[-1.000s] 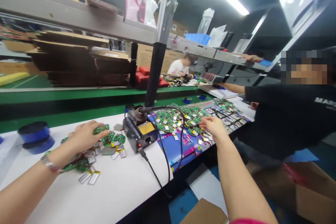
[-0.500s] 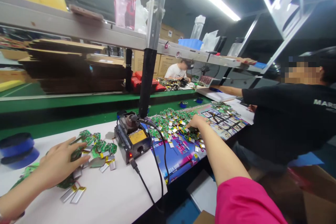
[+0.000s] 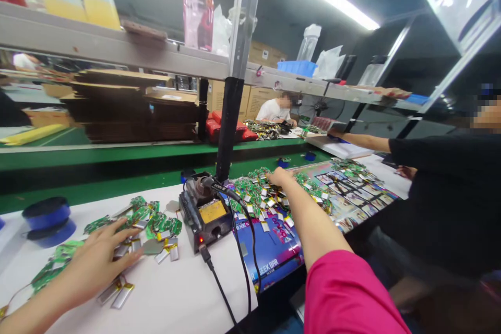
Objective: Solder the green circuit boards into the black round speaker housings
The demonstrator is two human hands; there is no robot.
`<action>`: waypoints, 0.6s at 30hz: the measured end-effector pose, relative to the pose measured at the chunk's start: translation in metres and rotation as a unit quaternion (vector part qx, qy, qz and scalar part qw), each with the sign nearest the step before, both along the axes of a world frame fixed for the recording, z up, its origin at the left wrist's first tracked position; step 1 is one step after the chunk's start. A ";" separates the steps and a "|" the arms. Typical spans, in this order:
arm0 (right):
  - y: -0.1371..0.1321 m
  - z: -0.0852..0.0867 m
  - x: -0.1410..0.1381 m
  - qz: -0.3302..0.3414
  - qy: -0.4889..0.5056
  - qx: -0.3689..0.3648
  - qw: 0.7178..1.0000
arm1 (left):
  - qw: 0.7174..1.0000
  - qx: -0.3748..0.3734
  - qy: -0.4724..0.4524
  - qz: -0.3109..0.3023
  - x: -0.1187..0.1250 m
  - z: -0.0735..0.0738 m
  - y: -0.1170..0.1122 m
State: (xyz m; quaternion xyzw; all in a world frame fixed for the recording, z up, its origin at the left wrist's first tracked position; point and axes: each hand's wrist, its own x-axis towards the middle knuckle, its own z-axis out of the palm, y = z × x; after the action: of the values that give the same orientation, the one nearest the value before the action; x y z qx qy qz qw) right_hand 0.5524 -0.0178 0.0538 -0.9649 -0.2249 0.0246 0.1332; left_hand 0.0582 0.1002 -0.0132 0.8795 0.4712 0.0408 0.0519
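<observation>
My left hand (image 3: 102, 249) lies palm down with its fingers spread over a loose group of green circuit boards (image 3: 156, 223) with small silver battery cells. Two silver cells (image 3: 122, 296) stick out below the thumb. Further off, my right hand (image 3: 278, 176) reaches to the far side of a larger pile of circuit boards with cells (image 3: 258, 195). Its fingertips are hidden behind the hand and among the boards, so I cannot make out whether they grip one. Between my hands stands a soldering station (image 3: 205, 219) with a yellow sponge and a lit red lamp.
Blue round containers (image 3: 49, 222) stand at the left. Black cables (image 3: 223, 292) run off the front edge. A dark post (image 3: 227, 128) rises behind the soldering station to a shelf (image 3: 156, 57). At the right, a co-worker in a black shirt (image 3: 450, 193) reaches over the bench.
My right hand has moved left and farther over the big pile. The left hand stays spread on its boards. The view has swung a little to the left.
</observation>
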 end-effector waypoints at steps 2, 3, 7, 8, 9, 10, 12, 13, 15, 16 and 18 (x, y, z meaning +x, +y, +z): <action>0.009 -0.001 -0.006 0.000 0.010 0.023 1.000 | 1.000 -0.020 0.008 0.013 -0.001 0.007 -0.008; 0.012 0.000 -0.007 -0.001 0.014 0.035 0.999 | 0.999 -0.026 0.009 0.018 -0.003 0.009 -0.011; 0.013 0.015 -0.002 -0.008 0.025 0.093 0.995 | 0.999 -0.017 0.009 0.036 -0.021 -0.001 -0.009; 0.010 0.021 0.001 -0.008 0.028 0.109 0.994 | 0.999 -0.008 0.005 0.036 -0.028 -0.008 -0.006; 0.007 0.029 0.004 -0.009 0.031 0.125 0.992 | 0.999 0.001 -0.003 0.034 -0.034 -0.016 -0.003; 0.003 0.036 0.007 -0.010 0.035 0.142 0.989 | 0.999 0.010 -0.015 0.030 -0.041 -0.024 0.001; -0.008 0.051 0.011 -0.010 0.047 0.183 0.982 | 0.999 0.027 -0.042 0.017 -0.053 -0.039 0.008; -0.014 0.056 0.011 -0.008 0.056 0.207 0.977 | 0.998 0.034 -0.055 0.009 -0.058 -0.045 0.011; -0.024 0.060 0.007 -0.002 0.085 0.263 0.961 | 0.996 0.045 -0.076 -0.004 -0.066 -0.054 0.016; -0.028 0.058 0.002 0.002 0.107 0.290 0.951 | 0.995 0.048 -0.082 -0.008 -0.069 -0.056 0.018; -0.033 0.045 -0.013 0.016 0.158 0.347 0.924 | 0.995 0.050 -0.088 -0.010 -0.073 -0.060 0.020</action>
State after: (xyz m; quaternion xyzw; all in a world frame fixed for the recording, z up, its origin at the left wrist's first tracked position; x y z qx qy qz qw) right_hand 0.5394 -0.0503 0.0984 -0.8382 -0.2105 0.0996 0.4932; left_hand -0.0148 0.1206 -0.0733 0.8785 0.4537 0.1410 0.0498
